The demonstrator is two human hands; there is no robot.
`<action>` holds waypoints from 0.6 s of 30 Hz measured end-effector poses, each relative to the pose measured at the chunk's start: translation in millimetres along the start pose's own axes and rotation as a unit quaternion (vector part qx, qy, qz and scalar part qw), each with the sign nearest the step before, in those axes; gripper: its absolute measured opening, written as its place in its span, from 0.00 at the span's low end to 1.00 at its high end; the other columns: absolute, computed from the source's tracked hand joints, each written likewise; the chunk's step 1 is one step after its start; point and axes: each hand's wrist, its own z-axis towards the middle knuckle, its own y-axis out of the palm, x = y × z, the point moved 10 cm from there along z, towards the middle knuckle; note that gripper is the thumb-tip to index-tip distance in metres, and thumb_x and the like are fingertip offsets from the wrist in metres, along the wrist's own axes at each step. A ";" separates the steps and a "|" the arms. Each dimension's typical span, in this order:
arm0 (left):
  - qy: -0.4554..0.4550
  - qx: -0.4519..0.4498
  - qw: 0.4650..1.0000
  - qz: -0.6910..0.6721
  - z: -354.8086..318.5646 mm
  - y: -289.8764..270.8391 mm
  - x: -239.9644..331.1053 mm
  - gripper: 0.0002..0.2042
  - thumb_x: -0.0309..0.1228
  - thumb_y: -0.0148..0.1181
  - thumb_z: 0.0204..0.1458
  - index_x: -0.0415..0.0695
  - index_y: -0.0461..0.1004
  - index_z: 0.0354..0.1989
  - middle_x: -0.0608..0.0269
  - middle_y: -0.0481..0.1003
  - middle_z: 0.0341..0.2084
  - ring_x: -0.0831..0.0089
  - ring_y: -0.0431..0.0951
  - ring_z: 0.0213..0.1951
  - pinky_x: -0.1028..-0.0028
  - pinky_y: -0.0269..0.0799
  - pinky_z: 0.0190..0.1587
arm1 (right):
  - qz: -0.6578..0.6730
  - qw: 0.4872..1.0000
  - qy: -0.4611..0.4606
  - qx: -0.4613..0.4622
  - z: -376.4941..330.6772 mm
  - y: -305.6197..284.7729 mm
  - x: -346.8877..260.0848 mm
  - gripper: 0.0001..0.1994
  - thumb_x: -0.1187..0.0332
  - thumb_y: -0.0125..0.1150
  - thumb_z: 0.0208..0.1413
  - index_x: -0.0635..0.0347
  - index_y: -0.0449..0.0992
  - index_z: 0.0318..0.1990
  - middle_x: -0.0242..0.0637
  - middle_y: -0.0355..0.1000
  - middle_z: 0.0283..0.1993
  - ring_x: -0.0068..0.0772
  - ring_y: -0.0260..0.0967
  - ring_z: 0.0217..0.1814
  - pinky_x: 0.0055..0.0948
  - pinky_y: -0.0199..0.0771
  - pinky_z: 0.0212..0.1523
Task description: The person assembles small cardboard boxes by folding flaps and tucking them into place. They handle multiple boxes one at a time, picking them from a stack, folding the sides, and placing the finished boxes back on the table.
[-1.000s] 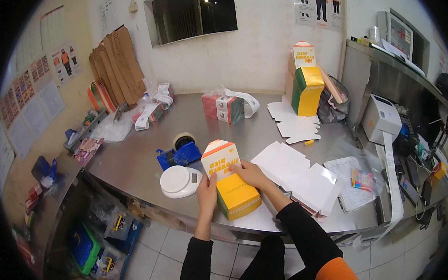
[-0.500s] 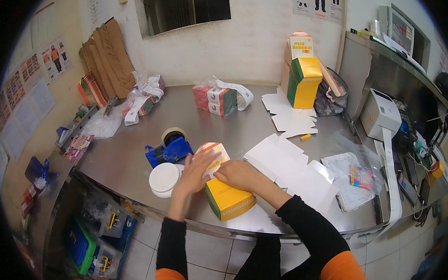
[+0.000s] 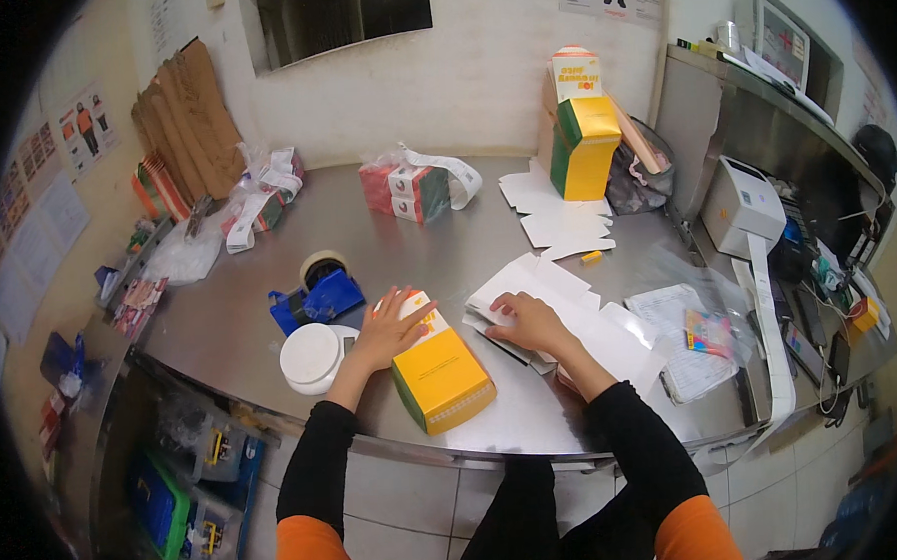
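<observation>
A yellow and green box (image 3: 445, 375) with a white and orange flap stands on the steel counter in front of me. My left hand (image 3: 386, 331) rests on its flap end, fingers spread. Just right of it, my right hand (image 3: 533, 324) lies over the flat white cartons (image 3: 516, 277), its fingers bent and apart, touching the topmost sheet near its left edge. No firm hold shows there. Beside my left hand are a round white tub (image 3: 310, 356) and a blue tape dispenser (image 3: 316, 298) with a roll of tape.
Farther back stand another yellow and green box (image 3: 591, 149) and a plastic-wrapped red and green pack (image 3: 418, 189). A notebook (image 3: 669, 355) lies to the right, near a white label printer (image 3: 751, 207). A second wrapped bundle (image 3: 265, 203) sits at the far left.
My right hand has left the box and moved right onto the flat cartons. My left hand stays at the box's flap, fingers spread. The whole view has shifted slightly.
</observation>
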 end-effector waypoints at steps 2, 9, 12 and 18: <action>-0.009 -0.010 1.000 -0.015 1.5 0.6 -2.6 0.22 0.49 0.40 0.59 0.74 0.54 0.64 0.56 0.48 0.66 0.58 0.43 0.68 0.42 0.38 0.62 | 0.046 0.998 -0.005 -0.034 6.5 3.6 9.3 0.25 0.50 0.65 0.42 0.51 0.72 0.48 0.41 0.70 0.48 0.40 0.68 0.51 0.33 0.67 0.51; -0.042 0.013 0.999 -0.003 0.7 -36.6 5.8 0.25 0.49 0.48 0.55 0.66 0.58 0.62 0.58 0.53 0.64 0.57 0.49 0.66 0.40 0.39 0.61 | 0.110 0.992 -0.038 -0.052 12.6 2.9 21.1 0.21 0.53 0.60 0.51 0.55 0.76 0.47 0.43 0.74 0.47 0.39 0.71 0.50 0.30 0.69 0.51; -0.049 0.039 0.998 0.020 0.9 -68.8 15.5 0.25 0.47 0.54 0.51 0.59 0.63 0.59 0.59 0.59 0.60 0.58 0.51 0.65 0.40 0.38 0.62 | 0.014 0.998 -0.056 -0.010 9.6 -1.6 13.4 0.15 0.59 0.56 0.54 0.57 0.78 0.42 0.47 0.75 0.42 0.43 0.73 0.44 0.33 0.71 0.47; -0.002 0.176 0.977 0.117 -10.1 -137.1 78.9 0.21 0.40 0.60 0.47 0.55 0.69 0.52 0.62 0.65 0.54 0.60 0.56 0.63 0.40 0.36 0.62 | 0.019 0.981 -0.022 0.190 -19.5 -32.0 0.3 0.10 0.64 0.60 0.49 0.58 0.81 0.35 0.45 0.76 0.29 0.43 0.74 0.29 0.35 0.72 0.36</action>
